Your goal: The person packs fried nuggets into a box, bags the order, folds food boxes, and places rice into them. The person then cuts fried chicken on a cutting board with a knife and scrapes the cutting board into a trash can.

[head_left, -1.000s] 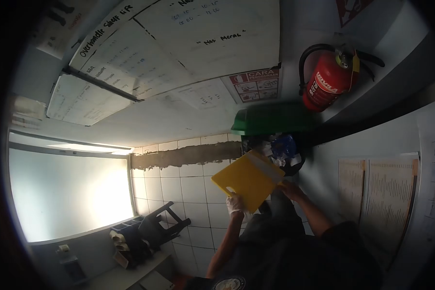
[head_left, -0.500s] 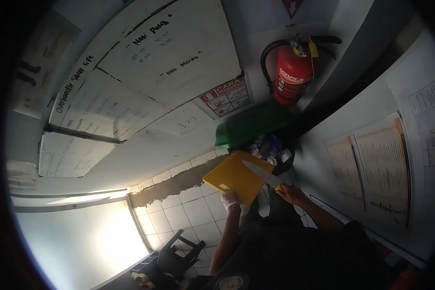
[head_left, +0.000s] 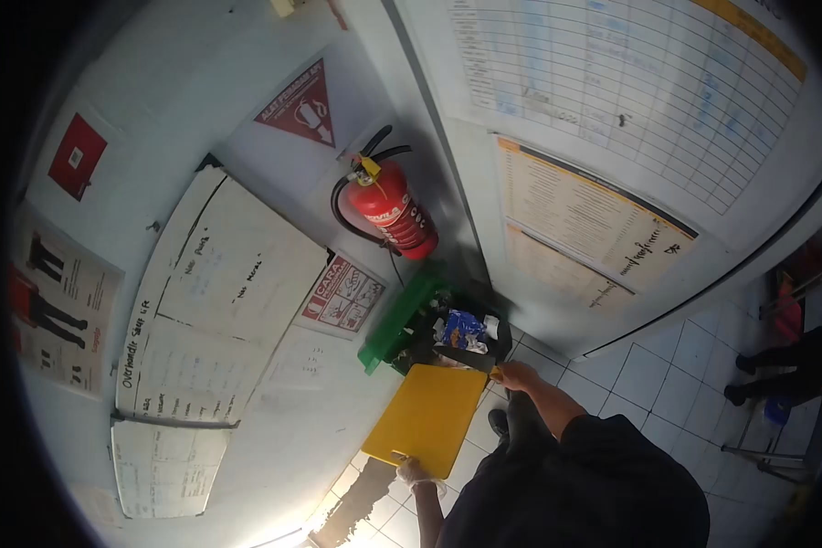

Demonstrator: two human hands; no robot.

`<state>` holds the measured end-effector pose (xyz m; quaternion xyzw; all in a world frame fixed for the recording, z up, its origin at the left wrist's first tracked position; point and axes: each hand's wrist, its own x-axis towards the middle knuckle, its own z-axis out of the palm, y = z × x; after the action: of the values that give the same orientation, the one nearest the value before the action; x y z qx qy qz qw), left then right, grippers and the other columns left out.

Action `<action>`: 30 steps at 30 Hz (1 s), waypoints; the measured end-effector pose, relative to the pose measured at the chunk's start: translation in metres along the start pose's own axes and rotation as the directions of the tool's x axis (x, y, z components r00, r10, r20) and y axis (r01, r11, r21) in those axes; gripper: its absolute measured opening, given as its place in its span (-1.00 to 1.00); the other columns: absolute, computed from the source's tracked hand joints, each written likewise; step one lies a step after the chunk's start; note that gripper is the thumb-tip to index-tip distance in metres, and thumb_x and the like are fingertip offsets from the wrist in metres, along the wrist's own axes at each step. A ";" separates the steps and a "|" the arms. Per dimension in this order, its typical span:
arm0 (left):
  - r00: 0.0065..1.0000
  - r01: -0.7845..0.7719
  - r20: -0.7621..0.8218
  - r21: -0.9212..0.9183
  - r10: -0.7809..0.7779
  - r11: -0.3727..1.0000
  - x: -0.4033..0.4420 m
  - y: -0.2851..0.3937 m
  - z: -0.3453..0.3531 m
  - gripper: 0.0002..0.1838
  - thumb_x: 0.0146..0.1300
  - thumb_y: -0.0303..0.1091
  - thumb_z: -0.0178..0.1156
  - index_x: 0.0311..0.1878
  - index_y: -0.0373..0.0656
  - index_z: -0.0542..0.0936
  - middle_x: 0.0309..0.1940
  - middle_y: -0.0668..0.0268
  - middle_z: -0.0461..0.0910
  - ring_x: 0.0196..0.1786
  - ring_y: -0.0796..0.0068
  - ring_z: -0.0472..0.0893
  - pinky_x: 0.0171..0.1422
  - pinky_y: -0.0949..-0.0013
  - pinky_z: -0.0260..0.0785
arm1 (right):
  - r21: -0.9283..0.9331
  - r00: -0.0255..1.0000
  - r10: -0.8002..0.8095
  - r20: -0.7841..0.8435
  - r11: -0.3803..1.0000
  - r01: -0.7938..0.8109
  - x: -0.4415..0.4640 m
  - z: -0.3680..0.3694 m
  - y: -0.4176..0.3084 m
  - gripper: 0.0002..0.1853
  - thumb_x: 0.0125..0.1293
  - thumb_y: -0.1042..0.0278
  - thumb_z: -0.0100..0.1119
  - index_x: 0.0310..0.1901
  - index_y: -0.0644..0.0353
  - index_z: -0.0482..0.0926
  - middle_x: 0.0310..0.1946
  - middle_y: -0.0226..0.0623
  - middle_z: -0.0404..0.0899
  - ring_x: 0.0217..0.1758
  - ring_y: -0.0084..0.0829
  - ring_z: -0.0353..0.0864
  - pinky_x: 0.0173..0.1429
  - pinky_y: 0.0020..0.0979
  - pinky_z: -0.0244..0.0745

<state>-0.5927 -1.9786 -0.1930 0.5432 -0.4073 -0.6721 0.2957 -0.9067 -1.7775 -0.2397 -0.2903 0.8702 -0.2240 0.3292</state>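
My left hand (head_left: 414, 471), in a clear glove, grips the yellow cutting board (head_left: 429, 416) by the edge with the handle slot. The board slopes away from me, its far edge at the opening of a bin with a green lid (head_left: 395, 327). In my right hand (head_left: 518, 375) is a kitchen knife (head_left: 467, 360) with a yellow handle. Its blade points left along the board's far edge, above the bin. Blue and white wrappers (head_left: 464, 331) and other rubbish fill the bin. Whether the blade touches the board, I cannot tell.
A red fire extinguisher (head_left: 395, 212) hangs on the wall above the bin. To its left is a whiteboard (head_left: 219, 292). Printed sheets (head_left: 594, 192) cover the wall at right. Farther right, another person's legs (head_left: 790, 365) stand near a metal-legged rack (head_left: 765, 464).
My view has swung right, bringing the bin's contents and another person's legs into sight. The knife has moved from over the board's middle to its far edge, by the bin.
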 end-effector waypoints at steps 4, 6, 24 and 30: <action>0.994 0.019 -0.112 0.270 0.012 0.963 -0.024 0.013 -0.005 -0.76 0.33 -0.29 0.22 -0.12 -0.29 0.65 -0.27 0.20 0.70 -0.31 0.32 0.69 -0.27 0.27 0.57 | 0.119 0.982 0.167 -0.090 0.981 -0.156 -0.008 0.005 0.006 -0.43 0.44 -0.24 0.07 0.05 0.19 0.59 -0.18 0.04 0.72 -0.05 0.08 0.71 -0.03 0.03 0.58; 0.995 -0.068 -0.036 0.365 0.088 0.928 -0.034 0.014 0.025 -0.77 0.33 -0.29 0.22 -0.12 -0.29 0.65 -0.27 0.20 0.70 -0.31 0.32 0.69 -0.27 0.27 0.56 | 0.211 0.980 0.135 -0.148 0.972 -0.102 -0.036 0.005 0.010 -0.41 0.43 -0.25 0.05 0.03 0.22 0.60 -0.19 0.04 0.72 -0.13 0.06 0.74 -0.07 0.01 0.59; 0.664 -0.626 0.744 0.496 0.077 0.601 -0.325 -0.128 0.382 -0.78 0.36 -0.30 0.20 -0.17 -0.28 0.64 -0.35 0.20 0.68 -0.35 0.34 0.66 -0.30 0.26 0.52 | 0.492 0.428 0.902 -0.058 0.399 -0.774 -0.455 0.098 0.390 -0.47 0.16 -0.17 0.21 -0.08 0.13 0.73 -0.23 -0.22 0.80 -0.06 -0.19 0.79 0.08 -0.15 0.65; 0.544 -0.693 0.839 0.457 -0.011 0.557 -0.469 -0.196 0.491 -0.79 0.37 -0.30 0.19 -0.18 -0.28 0.64 -0.37 0.20 0.68 -0.37 0.34 0.65 -0.30 0.26 0.50 | 0.604 0.517 0.846 0.130 0.346 -0.718 -0.546 0.014 0.483 -0.47 0.20 -0.23 0.20 -0.16 0.13 0.75 -0.35 -0.29 0.78 -0.16 -0.29 0.79 0.01 -0.22 0.67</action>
<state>-0.9504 -1.3769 -0.0957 0.1691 -0.8395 -0.5159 -0.0210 -0.7340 -1.0707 -0.2887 0.3072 0.8120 -0.3242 0.3757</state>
